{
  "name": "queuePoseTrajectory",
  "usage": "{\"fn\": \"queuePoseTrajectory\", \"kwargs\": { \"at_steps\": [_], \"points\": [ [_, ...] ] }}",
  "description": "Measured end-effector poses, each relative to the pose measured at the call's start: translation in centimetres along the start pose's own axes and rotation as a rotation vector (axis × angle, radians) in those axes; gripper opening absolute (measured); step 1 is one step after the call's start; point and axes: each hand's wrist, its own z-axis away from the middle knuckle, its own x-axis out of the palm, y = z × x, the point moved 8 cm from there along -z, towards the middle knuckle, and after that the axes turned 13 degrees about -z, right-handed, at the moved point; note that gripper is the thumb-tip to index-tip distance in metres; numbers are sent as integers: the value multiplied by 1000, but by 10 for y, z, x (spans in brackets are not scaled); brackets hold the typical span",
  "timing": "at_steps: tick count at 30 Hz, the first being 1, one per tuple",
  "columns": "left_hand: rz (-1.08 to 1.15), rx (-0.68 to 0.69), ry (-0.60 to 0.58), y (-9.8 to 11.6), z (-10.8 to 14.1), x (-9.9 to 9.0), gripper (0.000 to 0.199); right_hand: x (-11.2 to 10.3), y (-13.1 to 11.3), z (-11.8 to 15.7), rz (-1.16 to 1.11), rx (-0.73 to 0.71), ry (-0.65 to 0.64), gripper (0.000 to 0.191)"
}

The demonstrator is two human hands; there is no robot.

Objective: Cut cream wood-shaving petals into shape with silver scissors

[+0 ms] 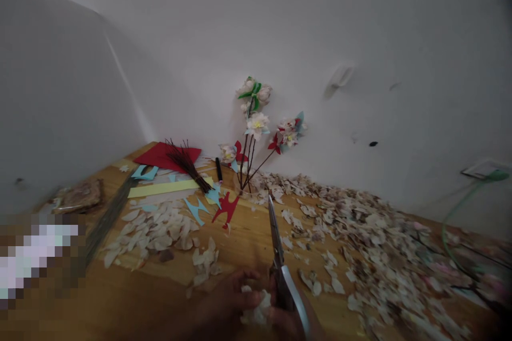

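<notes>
At the bottom centre my left hand (232,298) pinches a whitish piece that looks like dried petals (259,310). My right hand (286,317) is closed on scissors (277,240), whose blades point away from me and look shut. Its fingers also touch the right side of the petal piece. The lower parts of both hands are dim and blurred. Loose pale petals (206,261) lie on the table just beyond my left hand. Further back, several handmade flowers (257,125) on brown stems stand in a clear holder against the wall.
Dried petals cover the right side (376,240), with another pile (160,229) at left. Red paper (156,154), a twig bundle (192,168), a yellow strip (164,188), red paper scraps (227,209) and a black pen (218,169) lie behind. A green cord (445,229) hangs right.
</notes>
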Motion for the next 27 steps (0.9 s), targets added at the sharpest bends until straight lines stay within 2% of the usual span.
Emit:
{"fn": "queuePoseTrajectory", "kwargs": {
  "at_steps": [4,13,19,27],
  "points": [
    [53,25,27,4,-1,0,49,2,-7,1,-25,-1,-7,22],
    [99,15,-24,4,1,5,44,9,-12,-2,-65,-7,-25,21],
    [69,14,46,-1,-5,-6,52,8,-12,-3,-65,-3,-18,23],
    [83,18,32,-1,-7,-5,42,15,-10,-4,-62,-11,-37,23]
  ]
}}
